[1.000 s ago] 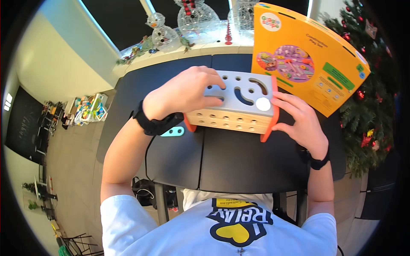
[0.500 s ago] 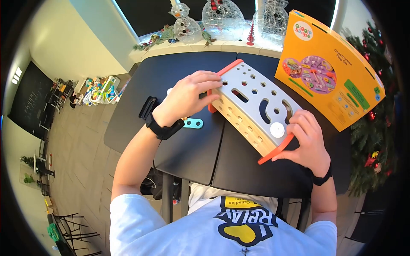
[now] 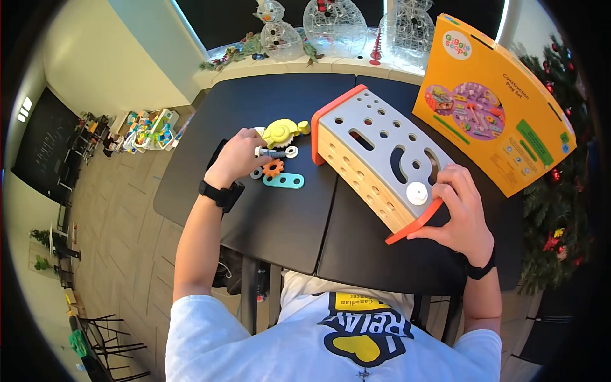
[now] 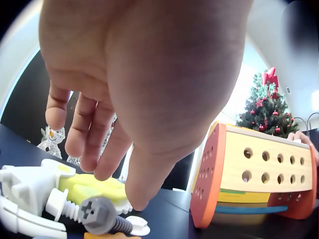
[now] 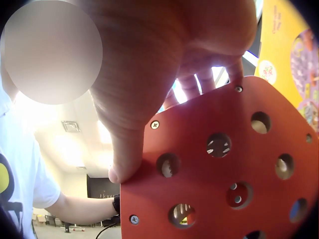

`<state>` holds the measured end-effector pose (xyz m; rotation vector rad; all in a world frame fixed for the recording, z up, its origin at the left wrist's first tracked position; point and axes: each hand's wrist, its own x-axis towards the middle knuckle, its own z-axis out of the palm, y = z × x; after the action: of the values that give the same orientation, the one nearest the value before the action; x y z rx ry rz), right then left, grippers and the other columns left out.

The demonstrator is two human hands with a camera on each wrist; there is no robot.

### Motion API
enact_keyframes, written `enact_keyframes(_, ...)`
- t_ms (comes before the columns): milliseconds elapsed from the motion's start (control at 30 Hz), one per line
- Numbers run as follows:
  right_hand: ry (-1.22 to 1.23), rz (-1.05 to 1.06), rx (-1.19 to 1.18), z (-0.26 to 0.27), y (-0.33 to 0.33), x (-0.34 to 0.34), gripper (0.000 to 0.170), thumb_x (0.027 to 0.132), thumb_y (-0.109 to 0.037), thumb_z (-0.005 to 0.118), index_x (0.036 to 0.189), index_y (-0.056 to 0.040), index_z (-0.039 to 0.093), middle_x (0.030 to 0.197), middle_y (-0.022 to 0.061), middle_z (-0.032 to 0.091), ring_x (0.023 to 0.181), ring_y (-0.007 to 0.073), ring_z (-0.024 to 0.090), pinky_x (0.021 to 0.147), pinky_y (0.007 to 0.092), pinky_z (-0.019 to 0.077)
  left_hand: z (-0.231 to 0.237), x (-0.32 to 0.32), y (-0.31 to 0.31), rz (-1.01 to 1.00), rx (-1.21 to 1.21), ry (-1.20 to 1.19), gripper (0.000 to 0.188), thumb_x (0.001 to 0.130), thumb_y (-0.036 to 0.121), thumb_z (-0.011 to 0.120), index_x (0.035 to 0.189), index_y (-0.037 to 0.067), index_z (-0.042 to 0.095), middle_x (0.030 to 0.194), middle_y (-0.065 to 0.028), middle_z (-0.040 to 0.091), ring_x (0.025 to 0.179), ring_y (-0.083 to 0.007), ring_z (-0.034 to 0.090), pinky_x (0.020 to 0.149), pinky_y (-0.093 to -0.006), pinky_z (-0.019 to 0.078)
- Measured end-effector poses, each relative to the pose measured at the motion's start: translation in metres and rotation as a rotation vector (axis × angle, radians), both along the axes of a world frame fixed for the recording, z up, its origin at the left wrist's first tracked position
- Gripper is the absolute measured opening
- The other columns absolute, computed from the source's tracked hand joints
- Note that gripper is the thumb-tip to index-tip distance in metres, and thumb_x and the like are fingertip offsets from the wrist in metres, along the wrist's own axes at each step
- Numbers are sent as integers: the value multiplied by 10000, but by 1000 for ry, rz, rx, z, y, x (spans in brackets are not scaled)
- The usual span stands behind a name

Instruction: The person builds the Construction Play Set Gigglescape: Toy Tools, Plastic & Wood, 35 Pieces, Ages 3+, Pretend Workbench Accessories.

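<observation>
My right hand grips the red panel; my left hand, fingers loose, hovers by the grey bolt: probably choosing parts, so a pinch comes next.

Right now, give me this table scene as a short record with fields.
Left grip: close to the grey bolt, nothing visibly held
Right grip: holding the toy workbench by its red end panel
Workbench top: grey, with holes and slots
Other loose parts: yellow toy piece, orange gear, teal strip
Surface: dark table
Beyond the workbench: yellow box
</observation>
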<state>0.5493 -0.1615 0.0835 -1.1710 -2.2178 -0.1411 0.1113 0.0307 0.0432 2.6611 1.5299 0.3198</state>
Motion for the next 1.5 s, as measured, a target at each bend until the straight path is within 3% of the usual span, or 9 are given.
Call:
enact_keyframes(167, 29, 7, -32, 1, -1, 1, 735, 572, -483, 980, 1061, -61, 631, 1189, 133, 592, 1161, 391, 590, 999, 498, 495, -8, 2, 0, 6, -5, 5, 302, 802, 185, 845, 1055, 32, 781, 1101, -138, 698, 1081, -323, 639, 933, -435, 559)
enact_keyframes(267, 24, 7, -37, -1, 0, 3, 743, 579, -477, 980, 1096, -63, 644, 1223, 133, 597, 1186, 394, 590, 1022, 500, 492, -13, -1, 0, -15, 1, -44, 286, 807, 191, 839, 1027, 24, 763, 968, -148, 719, 1064, -328, 646, 914, -432, 557)
enact_keyframes(467, 36, 14, -31, 0, 0, 1, 742, 588, -469, 976, 1110, -59, 645, 1224, 132, 601, 1182, 389, 594, 1032, 503, 486, -3, 8, -21, 82, -25, -186, 298, 781, 188, 831, 973, 0, 702, 875, -154, 708, 796, -320, 680, 739, -402, 561)
enact_keyframes(500, 36, 16, -24, 0, 0, 1, 742, 590, -464, 976, 1115, -58, 646, 1222, 132, 602, 1180, 389, 596, 1033, 503, 485, 3, 15, -30, 58, -28, -234, 273, 773, 111, 784, 1006, -9, 711, 845, -117, 704, 752, -260, 693, 734, -345, 561)
enact_keyframes(600, 58, 3, -21, -1, 0, -1, 744, 589, -441, 981, 1130, -50, 653, 1216, 135, 606, 1172, 385, 601, 1037, 506, 482, 19, 46, -65, -8, -145, -513, 298, 757, 70, 780, 1033, -7, 696, 878, -94, 711, 777, -205, 690, 744, -334, 568)
enact_keyframes(833, 74, 28, -10, -3, 2, -6, 733, 578, -398, 989, 1126, -33, 666, 1205, 133, 613, 1170, 371, 607, 1082, 531, 465, 26, 111, -113, -400, -73, -651, 319, 734, 19, 819, 1018, 32, 675, 967, -82, 664, 752, -176, 684, 716, -312, 566)
enact_keyframes(933, 74, 32, -8, -2, 1, -7, 716, 584, -384, 989, 1120, -32, 670, 1192, 132, 615, 1174, 357, 610, 1113, 554, 449, 20, 126, -115, -423, -32, -666, 358, 709, 9, 841, 1032, 26, 687, 1065, -95, 693, 735, -164, 700, 702, -288, 564)
enact_keyframes(1200, 41, 40, 6, -1, -1, -8, 669, 621, -376, 981, 1100, -20, 679, 1107, 128, 618, 1185, 345, 612, 1139, 602, 421, 12, 155, -125, -414, 61, -679, 360, 724, -25, 886, 1006, 19, 667, 1078, -85, 662, 743, -166, 699, 674, -297, 571)
enact_keyframes(1500, 77, 50, -31, -3, -3, -2, 633, 640, -357, 977, 1098, -31, 686, 1128, 126, 618, 1265, 367, 581, 1181, 628, 362, 3, 164, -106, -417, 97, -717, 362, 743, 121, 933, 899, 25, 621, 1001, -80, 648, 758, -192, 663, 672, -332, 560)
